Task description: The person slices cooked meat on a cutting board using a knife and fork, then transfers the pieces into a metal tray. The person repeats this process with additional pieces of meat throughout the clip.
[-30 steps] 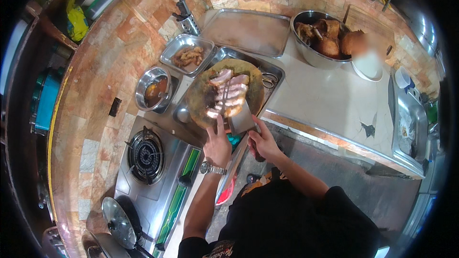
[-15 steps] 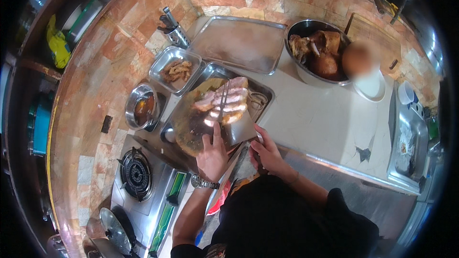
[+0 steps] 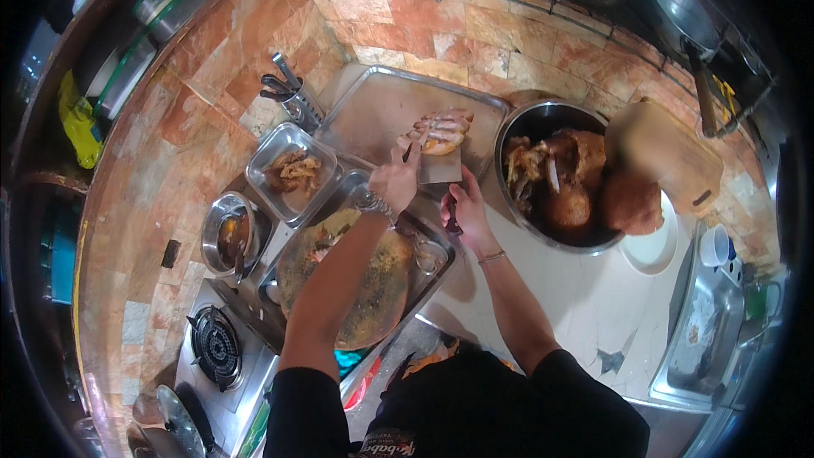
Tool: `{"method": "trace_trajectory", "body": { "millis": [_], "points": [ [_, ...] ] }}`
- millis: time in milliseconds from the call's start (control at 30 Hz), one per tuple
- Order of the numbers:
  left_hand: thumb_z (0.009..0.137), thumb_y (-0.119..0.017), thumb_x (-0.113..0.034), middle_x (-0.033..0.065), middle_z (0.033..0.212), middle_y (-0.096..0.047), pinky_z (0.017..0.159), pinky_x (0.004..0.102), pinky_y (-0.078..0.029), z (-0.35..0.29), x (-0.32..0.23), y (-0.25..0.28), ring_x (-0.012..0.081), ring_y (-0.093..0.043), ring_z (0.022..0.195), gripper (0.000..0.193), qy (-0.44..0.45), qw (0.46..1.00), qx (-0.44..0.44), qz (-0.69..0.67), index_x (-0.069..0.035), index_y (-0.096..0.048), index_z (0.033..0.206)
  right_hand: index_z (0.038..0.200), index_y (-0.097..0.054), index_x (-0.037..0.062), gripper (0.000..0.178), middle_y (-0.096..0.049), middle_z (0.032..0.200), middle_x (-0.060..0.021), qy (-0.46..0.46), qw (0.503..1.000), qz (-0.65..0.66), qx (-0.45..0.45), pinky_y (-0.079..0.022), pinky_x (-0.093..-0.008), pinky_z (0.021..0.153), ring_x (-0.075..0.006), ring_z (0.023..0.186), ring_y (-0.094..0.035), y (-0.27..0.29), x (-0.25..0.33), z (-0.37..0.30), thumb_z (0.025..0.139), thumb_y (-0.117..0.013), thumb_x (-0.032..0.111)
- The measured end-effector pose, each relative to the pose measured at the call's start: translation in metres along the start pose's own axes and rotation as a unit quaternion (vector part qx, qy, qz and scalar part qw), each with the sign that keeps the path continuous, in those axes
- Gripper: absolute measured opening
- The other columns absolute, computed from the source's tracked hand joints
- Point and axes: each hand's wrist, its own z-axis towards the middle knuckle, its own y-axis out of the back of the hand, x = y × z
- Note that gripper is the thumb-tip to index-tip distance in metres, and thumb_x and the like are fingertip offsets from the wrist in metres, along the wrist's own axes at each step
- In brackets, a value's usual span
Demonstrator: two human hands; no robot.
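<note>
Sliced cooked meat with a browned rim rests in a row on the broad blade of a cleaver, over the large metal tray at the back. My right hand is wrapped round the cleaver's dark handle. At the left side of the slices my left hand is closed on a carving fork, of which only a short dark piece shows. Below my left forearm lies the round cutting board, with scraps on it, in a deep metal tray. Whether the slices touch the back tray, I cannot tell.
A big pot of brown cooked meat stands right of the tray. On the left are a metal pan of fried pieces, a sauce bowl, a utensil holder and a gas burner. A sink is far right.
Both hands have moved forward and slightly right, carrying the meat slices on the cleaver from the cutting board to above the back tray. The cutting board now holds only scraps.
</note>
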Motion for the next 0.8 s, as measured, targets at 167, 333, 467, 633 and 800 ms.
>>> {"method": "trace_trajectory", "body": {
  "millis": [167, 333, 467, 633, 800],
  "points": [
    [0.088, -0.054, -0.012, 0.0203, 0.113, -0.056, 0.065, 0.0483, -0.057, 0.033, 0.008, -0.048, 0.0384, -0.069, 0.076, 0.064, 0.019, 1.0, 0.018, -0.005, -0.022, -0.036, 0.148, 0.149, -0.026, 0.0225, 0.051, -0.053, 0.074, -0.0055, -0.025, 0.999, -0.023, -0.032, -0.042, -0.0321, 0.04, -0.0151, 0.049, -0.05, 0.005, -0.004, 0.027, 0.103, -0.046, 0.015],
    [0.09, -0.052, -0.012, 0.0227, 0.116, -0.055, 0.066, 0.0499, -0.057, 0.025, 0.01, -0.053, 0.0406, -0.069, 0.078, 0.063, 0.03, 0.998, 0.038, -0.039, -0.023, -0.035, 0.149, 0.153, -0.02, 0.0193, 0.056, -0.052, 0.076, -0.0051, -0.064, 0.99, -0.092, -0.091, -0.043, -0.0317, 0.041, -0.0146, 0.048, -0.05, 0.013, -0.002, -0.012, 0.103, -0.046, 0.015],
    [0.094, -0.053, -0.016, 0.0226, 0.114, -0.059, 0.068, 0.0499, -0.056, 0.0, 0.007, -0.011, 0.0407, -0.068, 0.079, 0.054, 0.046, 0.997, 0.014, -0.059, -0.021, -0.042, 0.146, 0.153, -0.021, 0.0212, 0.055, -0.054, 0.076, -0.0059, -0.053, 0.986, -0.129, -0.095, -0.044, -0.0306, 0.041, -0.0141, 0.047, -0.051, 0.019, 0.016, -0.07, 0.104, -0.045, 0.015],
    [0.09, -0.061, -0.016, 0.0147, 0.099, -0.064, 0.069, 0.0429, -0.055, -0.133, 0.038, 0.08, 0.0338, -0.068, 0.081, 0.044, 0.12, 0.962, -0.178, -0.17, -0.015, -0.059, 0.134, 0.154, -0.021, 0.016, 0.056, -0.054, 0.075, -0.0049, -0.038, 0.973, -0.222, 0.052, -0.045, -0.0293, 0.042, -0.0131, 0.049, -0.052, 0.027, 0.044, -0.174, 0.103, -0.044, 0.012],
    [0.09, -0.061, -0.013, 0.018, 0.101, -0.064, 0.072, 0.0451, -0.054, -0.263, 0.042, 0.116, 0.0373, -0.067, 0.084, 0.043, 0.226, 0.955, -0.139, -0.131, -0.012, -0.061, 0.134, 0.155, -0.025, 0.0147, 0.056, -0.057, 0.077, -0.0064, -0.164, 0.945, -0.219, 0.179, -0.046, -0.028, 0.045, -0.0123, 0.05, -0.052, 0.012, 0.027, -0.206, 0.102, -0.045, 0.01]
  ]
}}
